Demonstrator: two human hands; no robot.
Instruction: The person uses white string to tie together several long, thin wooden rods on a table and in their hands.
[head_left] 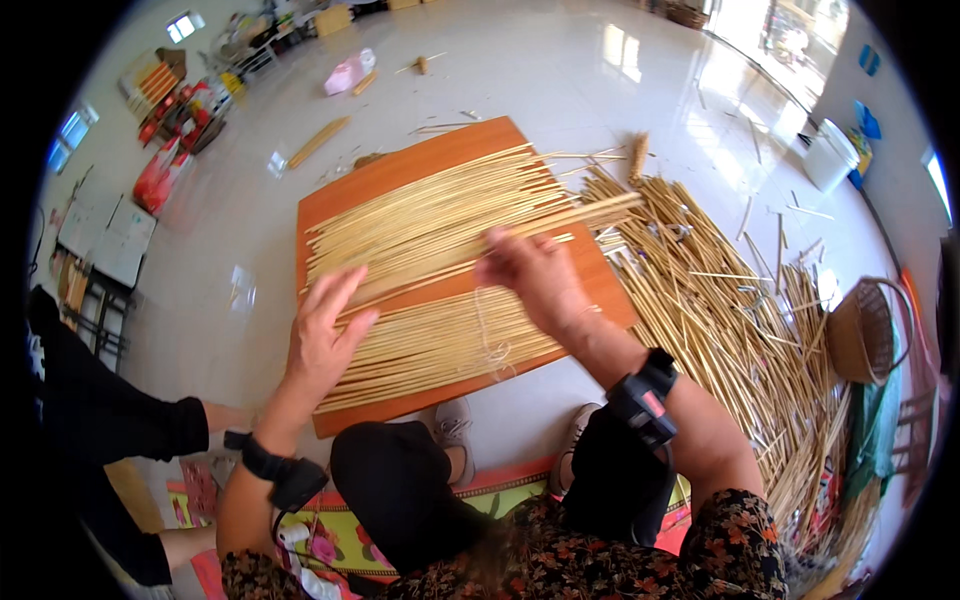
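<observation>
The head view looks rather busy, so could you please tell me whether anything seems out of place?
Yes: a white thread forms a loose tangle over the neat lower row of stalks, and stray stalk pieces lie scattered on the floor, apart from the pile.
</observation>
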